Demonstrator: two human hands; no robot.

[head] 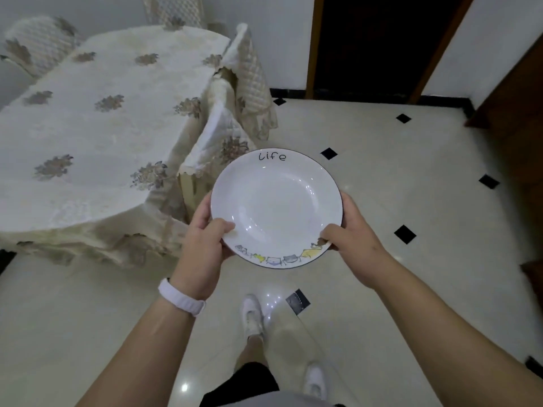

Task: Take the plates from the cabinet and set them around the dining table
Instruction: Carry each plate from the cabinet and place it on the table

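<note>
I hold a white plate (276, 201) level in front of me, above the floor. It has a thin dark rim, the word "Life" on its far edge and small coloured drawings along its near edge. My left hand (202, 245) grips its left rim with the thumb on top. My right hand (352, 239) grips the right rim the same way. The dining table (97, 127), covered by a cream cloth with flower patterns, stands to the left of the plate and bears no plates in the visible part.
Chairs with quilted cream covers (232, 118) stand along the table's right side, others at its far end (38, 45). A dark open doorway (373, 42) lies ahead. The glossy tiled floor (411, 201) has black diamond insets. My feet in white shoes (252, 315) are below.
</note>
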